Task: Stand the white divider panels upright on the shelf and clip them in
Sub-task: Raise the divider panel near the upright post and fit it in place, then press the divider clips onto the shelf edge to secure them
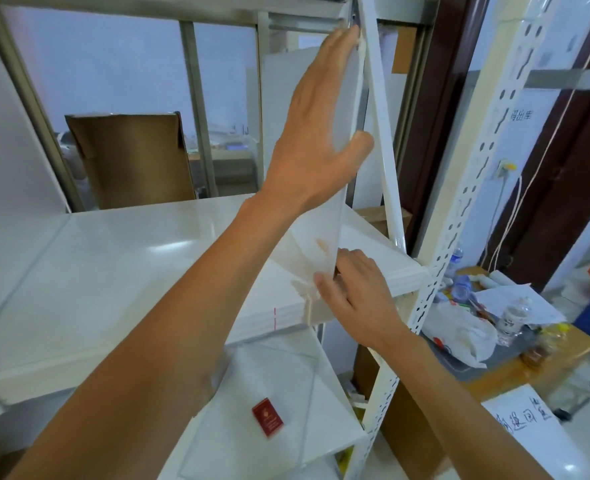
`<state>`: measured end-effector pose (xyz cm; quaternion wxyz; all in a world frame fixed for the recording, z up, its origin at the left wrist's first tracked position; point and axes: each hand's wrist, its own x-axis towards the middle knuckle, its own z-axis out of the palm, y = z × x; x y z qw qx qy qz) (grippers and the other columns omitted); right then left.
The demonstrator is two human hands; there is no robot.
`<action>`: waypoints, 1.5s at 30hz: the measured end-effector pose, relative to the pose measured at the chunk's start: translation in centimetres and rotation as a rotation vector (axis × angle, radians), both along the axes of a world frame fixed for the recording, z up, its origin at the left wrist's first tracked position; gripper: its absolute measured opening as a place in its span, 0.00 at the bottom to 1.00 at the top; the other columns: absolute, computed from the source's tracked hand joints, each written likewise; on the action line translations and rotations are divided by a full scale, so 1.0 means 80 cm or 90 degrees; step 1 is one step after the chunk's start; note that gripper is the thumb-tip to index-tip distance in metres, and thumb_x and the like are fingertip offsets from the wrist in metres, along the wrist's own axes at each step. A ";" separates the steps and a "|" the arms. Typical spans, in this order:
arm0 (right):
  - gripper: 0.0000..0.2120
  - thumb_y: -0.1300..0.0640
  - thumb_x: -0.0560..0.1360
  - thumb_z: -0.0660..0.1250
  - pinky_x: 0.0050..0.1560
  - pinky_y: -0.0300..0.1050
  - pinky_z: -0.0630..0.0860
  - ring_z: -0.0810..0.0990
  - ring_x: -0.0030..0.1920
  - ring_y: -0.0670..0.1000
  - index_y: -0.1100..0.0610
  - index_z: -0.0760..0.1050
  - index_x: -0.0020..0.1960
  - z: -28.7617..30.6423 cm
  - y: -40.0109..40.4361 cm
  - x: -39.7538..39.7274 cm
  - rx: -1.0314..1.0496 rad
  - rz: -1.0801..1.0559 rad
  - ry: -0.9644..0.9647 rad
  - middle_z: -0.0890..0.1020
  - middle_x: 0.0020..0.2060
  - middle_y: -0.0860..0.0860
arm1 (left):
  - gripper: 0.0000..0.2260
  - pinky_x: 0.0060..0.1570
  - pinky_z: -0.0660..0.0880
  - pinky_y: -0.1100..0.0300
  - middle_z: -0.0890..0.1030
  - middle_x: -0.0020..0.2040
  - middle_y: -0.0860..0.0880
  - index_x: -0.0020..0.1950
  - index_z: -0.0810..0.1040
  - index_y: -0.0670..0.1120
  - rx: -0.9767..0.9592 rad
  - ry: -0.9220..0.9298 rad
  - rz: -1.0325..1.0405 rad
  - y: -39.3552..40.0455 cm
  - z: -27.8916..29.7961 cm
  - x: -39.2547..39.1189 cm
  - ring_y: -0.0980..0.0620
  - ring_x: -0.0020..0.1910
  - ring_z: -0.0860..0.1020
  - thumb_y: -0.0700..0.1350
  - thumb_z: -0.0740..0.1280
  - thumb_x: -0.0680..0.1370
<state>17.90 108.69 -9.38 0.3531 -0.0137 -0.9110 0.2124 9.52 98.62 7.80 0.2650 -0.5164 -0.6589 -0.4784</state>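
A white divider panel (340,202) stands upright near the right end of the white shelf (113,265), seen almost edge-on. My left hand (317,133) lies flat against the panel's left face, fingers reaching up toward the top rail, thumb hooked around its front edge. My right hand (355,289) pinches the panel's lower front corner at the shelf's front lip. Another white panel (286,81) stands further back behind the shelf.
A perforated white upright post (459,237) frames the shelf on the right. A lower shelf holds clear sheets (276,393) and a small red booklet (267,416). A cardboard box (130,157) stands behind. A cluttered table (494,323) with bottles and bags is at right.
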 end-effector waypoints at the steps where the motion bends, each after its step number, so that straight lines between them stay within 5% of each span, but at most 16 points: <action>1: 0.13 0.45 0.81 0.63 0.54 0.50 0.73 0.76 0.51 0.49 0.52 0.74 0.57 -0.008 0.011 0.008 0.057 -0.006 -0.010 0.80 0.50 0.49 | 0.36 0.82 0.55 0.49 0.55 0.85 0.48 0.85 0.51 0.46 -0.022 -0.047 -0.025 -0.015 -0.006 0.002 0.50 0.84 0.55 0.45 0.67 0.82; 4: 0.33 0.36 0.72 0.72 0.74 0.45 0.62 0.73 0.68 0.50 0.55 0.74 0.68 -0.028 0.040 0.027 0.204 0.018 -0.045 0.78 0.67 0.50 | 0.33 0.77 0.66 0.48 0.64 0.81 0.59 0.84 0.53 0.60 -0.170 -0.210 -0.039 -0.077 -0.044 0.004 0.57 0.78 0.67 0.61 0.65 0.83; 7: 0.39 0.38 0.67 0.77 0.72 0.53 0.66 0.76 0.69 0.54 0.58 0.73 0.71 -0.029 0.051 0.023 0.300 0.013 -0.029 0.78 0.68 0.54 | 0.34 0.76 0.67 0.49 0.67 0.78 0.65 0.78 0.60 0.69 -0.514 -0.194 0.168 -0.164 -0.096 -0.021 0.58 0.76 0.69 0.75 0.59 0.73; 10: 0.37 0.38 0.67 0.76 0.69 0.53 0.68 0.80 0.65 0.56 0.60 0.76 0.67 -0.028 0.059 0.014 0.315 0.037 0.012 0.81 0.65 0.55 | 0.39 0.82 0.49 0.48 0.46 0.83 0.67 0.78 0.46 0.75 -0.790 -0.193 0.239 -0.245 -0.140 -0.045 0.56 0.84 0.48 0.80 0.55 0.69; 12: 0.35 0.36 0.69 0.72 0.70 0.49 0.63 0.80 0.64 0.55 0.60 0.77 0.66 -0.029 0.061 0.012 0.332 0.045 0.025 0.82 0.64 0.56 | 0.40 0.82 0.38 0.45 0.33 0.81 0.68 0.74 0.32 0.76 -0.850 -0.117 0.228 -0.267 -0.165 -0.057 0.58 0.83 0.35 0.85 0.44 0.67; 20: 0.36 0.38 0.68 0.73 0.68 0.53 0.66 0.80 0.63 0.55 0.63 0.78 0.65 -0.026 0.049 0.002 0.365 0.074 0.017 0.81 0.63 0.59 | 0.40 0.81 0.36 0.40 0.32 0.81 0.66 0.76 0.29 0.73 -0.801 -0.083 0.232 -0.262 -0.180 -0.064 0.56 0.82 0.32 0.82 0.40 0.67; 24: 0.36 0.41 0.66 0.78 0.66 0.50 0.71 0.82 0.62 0.56 0.64 0.79 0.64 -0.024 0.020 -0.008 0.387 0.094 0.039 0.82 0.62 0.59 | 0.39 0.82 0.37 0.40 0.34 0.81 0.66 0.76 0.31 0.74 -0.788 -0.086 0.227 -0.262 -0.181 -0.064 0.56 0.82 0.32 0.81 0.41 0.69; 37: 0.34 0.36 0.69 0.71 0.66 0.50 0.70 0.83 0.59 0.57 0.63 0.80 0.62 -0.031 0.000 -0.007 0.350 0.054 0.055 0.83 0.60 0.59 | 0.38 0.82 0.39 0.41 0.40 0.84 0.64 0.80 0.37 0.71 -0.764 -0.084 0.256 -0.266 -0.177 -0.055 0.55 0.84 0.39 0.77 0.52 0.75; 41: 0.37 0.31 0.71 0.67 0.64 0.52 0.71 0.81 0.59 0.58 0.62 0.77 0.64 -0.037 -0.014 -0.004 0.242 0.069 0.044 0.83 0.59 0.59 | 0.37 0.83 0.46 0.48 0.51 0.85 0.60 0.83 0.48 0.64 -0.703 -0.034 0.300 -0.274 -0.178 -0.038 0.53 0.85 0.49 0.74 0.55 0.78; 45: 0.32 0.49 0.68 0.74 0.61 0.63 0.76 0.76 0.62 0.58 0.64 0.72 0.67 -0.048 -0.063 0.026 -0.019 0.033 0.142 0.78 0.62 0.60 | 0.30 0.82 0.54 0.51 0.62 0.83 0.57 0.82 0.61 0.59 -0.563 -0.005 0.265 -0.300 -0.199 -0.017 0.53 0.82 0.59 0.66 0.60 0.82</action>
